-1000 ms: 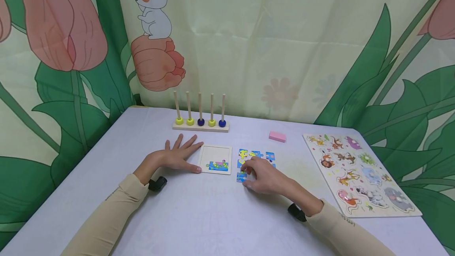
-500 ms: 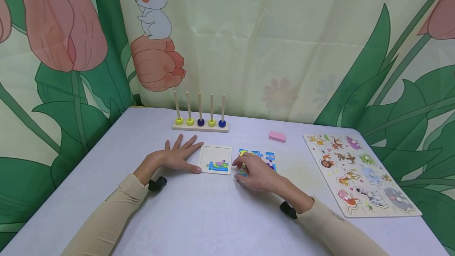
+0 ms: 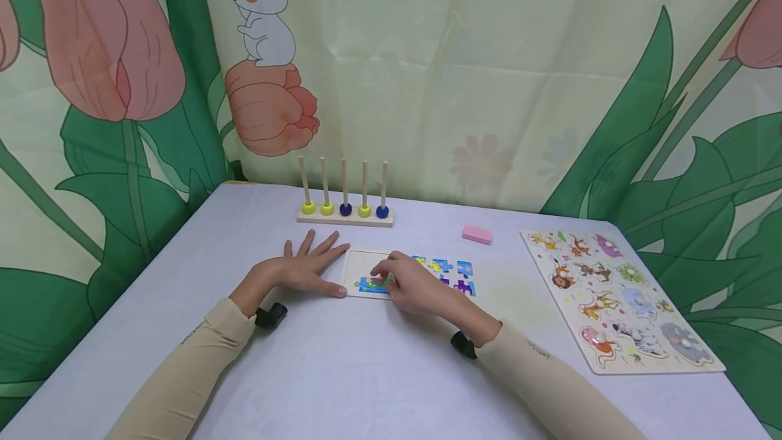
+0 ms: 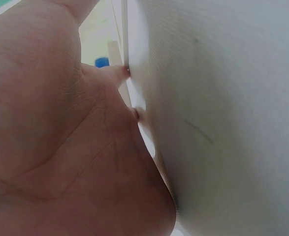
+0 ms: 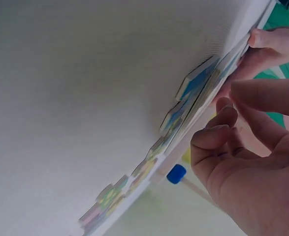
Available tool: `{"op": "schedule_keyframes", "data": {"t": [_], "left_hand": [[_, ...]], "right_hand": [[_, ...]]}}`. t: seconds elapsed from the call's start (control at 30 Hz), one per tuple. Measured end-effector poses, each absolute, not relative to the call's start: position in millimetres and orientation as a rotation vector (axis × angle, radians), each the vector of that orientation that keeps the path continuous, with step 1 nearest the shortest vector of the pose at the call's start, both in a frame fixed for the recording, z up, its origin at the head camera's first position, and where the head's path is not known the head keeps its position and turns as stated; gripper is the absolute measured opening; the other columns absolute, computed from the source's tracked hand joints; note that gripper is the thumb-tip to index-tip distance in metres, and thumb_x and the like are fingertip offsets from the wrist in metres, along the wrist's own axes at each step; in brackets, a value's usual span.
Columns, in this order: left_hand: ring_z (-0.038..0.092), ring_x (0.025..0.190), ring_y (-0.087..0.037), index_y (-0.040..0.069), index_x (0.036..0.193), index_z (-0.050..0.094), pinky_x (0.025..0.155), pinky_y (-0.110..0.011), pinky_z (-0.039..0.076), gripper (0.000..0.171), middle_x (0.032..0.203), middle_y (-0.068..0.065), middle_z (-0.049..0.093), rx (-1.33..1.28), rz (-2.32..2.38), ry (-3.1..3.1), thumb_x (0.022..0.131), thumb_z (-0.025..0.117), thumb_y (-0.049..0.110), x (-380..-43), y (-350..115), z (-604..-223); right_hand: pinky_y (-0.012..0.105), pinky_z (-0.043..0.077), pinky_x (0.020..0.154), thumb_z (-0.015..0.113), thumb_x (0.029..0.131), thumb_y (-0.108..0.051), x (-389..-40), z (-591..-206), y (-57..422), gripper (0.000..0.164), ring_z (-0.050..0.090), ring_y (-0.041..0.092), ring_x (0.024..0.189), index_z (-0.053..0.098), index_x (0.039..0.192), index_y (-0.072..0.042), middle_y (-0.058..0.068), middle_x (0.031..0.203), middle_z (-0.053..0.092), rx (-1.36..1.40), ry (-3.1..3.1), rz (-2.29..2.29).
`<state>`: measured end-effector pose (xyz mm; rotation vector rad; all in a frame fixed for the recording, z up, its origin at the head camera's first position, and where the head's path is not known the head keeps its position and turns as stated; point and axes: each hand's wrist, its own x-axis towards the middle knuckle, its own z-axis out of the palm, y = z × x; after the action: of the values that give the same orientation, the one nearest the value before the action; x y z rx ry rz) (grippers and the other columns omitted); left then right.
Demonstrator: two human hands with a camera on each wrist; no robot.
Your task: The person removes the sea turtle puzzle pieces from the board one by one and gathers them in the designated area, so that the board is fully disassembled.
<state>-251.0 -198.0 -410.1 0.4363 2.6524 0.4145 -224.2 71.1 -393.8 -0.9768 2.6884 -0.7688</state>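
My left hand [image 3: 308, 269] lies with fingers spread on the table, its thumb and index fingertip at the left edge of a wooden puzzle tray [image 3: 350, 265]. In the left wrist view the palm [image 4: 60, 132] is close over the cloth. A few blue, pink and green jigsaw pieces [image 3: 370, 285] sit in the tray's lower part. Over them is my right hand [image 3: 415, 284], thumb and index finger bent towards each other. In the right wrist view its other fingers [image 5: 210, 140] are curled; I cannot tell whether a piece is between the fingertips.
Loose jigsaw pieces [image 3: 464, 268] lie right of the tray, some hidden behind the right hand. Behind stands a peg rack [image 3: 345, 220] with yellow and dark blue beads. A pink block [image 3: 476, 234] lies at the back, an animal puzzle board [image 3: 611, 304] at the right.
My right hand has moved left from the loose jigsaw pieces to above the pieces in the tray. My left hand has stayed in place.
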Motion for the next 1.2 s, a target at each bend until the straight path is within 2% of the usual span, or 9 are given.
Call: {"op": "schedule_keyframes", "data": {"t": [0.27,0.6,1.2], "left_hand": [[-0.021,0.161,-0.055,0.027,0.172,0.016,0.116,-0.087,-0.013,0.109,0.181,-0.01,-0.008,0.444,0.414,2.645,0.089,0.064,0.077,-250.5,-198.2,-409.4],[-0.023,0.161,-0.053,0.029,0.172,0.015,0.117,-0.086,-0.014,0.11,0.181,-0.008,-0.01,0.449,0.423,2.642,0.088,0.065,0.078,-252.0,-200.6,-411.3],[-0.02,0.161,-0.056,0.027,0.172,0.016,0.115,-0.088,-0.013,0.109,0.181,-0.011,-0.007,0.455,0.43,2.646,0.088,0.065,0.078,-249.0,-199.2,-408.9]], "right_hand": [[0.039,0.056,0.099,0.061,0.102,0.001,-232.5,-395.6,59.6,0.034,0.061,0.018,0.103,0.074,0.132,-0.01,0.009,0.118,0.066,-1.025,2.636,-0.658],[0.043,0.054,0.106,0.06,0.103,0.001,-235.7,-391.6,56.0,0.036,0.061,0.021,0.109,0.071,0.137,-0.008,0.012,0.125,0.066,-1.011,2.581,-0.645],[0.044,0.054,0.108,0.06,0.103,0.002,-237.4,-393.3,53.3,0.036,0.062,0.023,0.112,0.072,0.135,-0.008,0.013,0.126,0.068,-0.98,2.578,-0.646]]}}
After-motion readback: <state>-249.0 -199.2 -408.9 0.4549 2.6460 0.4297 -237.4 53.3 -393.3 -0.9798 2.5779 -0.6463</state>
